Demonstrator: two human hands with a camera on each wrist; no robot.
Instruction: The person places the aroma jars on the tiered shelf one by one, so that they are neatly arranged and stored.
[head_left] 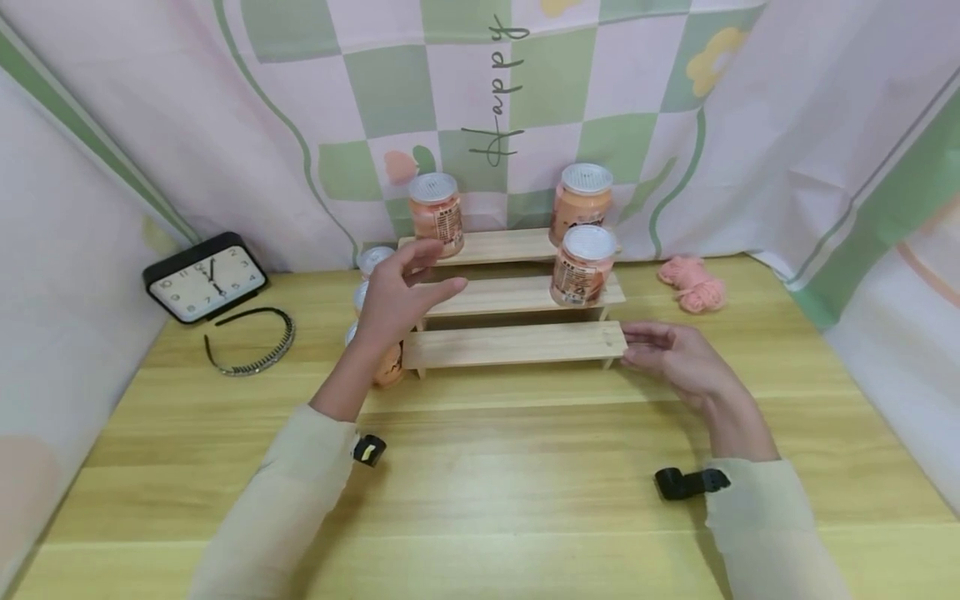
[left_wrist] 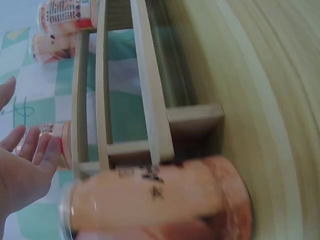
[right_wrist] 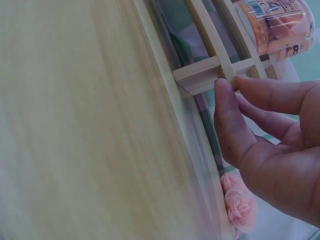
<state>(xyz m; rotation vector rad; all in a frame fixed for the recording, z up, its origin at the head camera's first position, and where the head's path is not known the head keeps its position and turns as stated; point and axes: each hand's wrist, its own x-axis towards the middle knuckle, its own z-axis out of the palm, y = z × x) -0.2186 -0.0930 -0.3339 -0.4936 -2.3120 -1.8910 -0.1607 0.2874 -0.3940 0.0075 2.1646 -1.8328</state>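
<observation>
While our right fingers pinch, our right hand (head_left: 675, 360) gripping the wooden shelf (head_left: 487, 297) on the table (head_left: 525, 500), our left hand (head_left: 396, 302) hovers near the back-left can (head_left: 437, 212), fingers loose, so we'd nudge slowly to avoid wobbles.

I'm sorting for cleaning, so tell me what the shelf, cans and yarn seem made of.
Shelf: pale wood, matte, perhaps unvarnished; the grain shows.
Cans: glossy, probably plastic bodies, as bright highlights suggest; the silvery lids could be metal.
Yarn: pink fibre, dull, in visible wound strands; wool or synthetic, I can't tell.
</observation>
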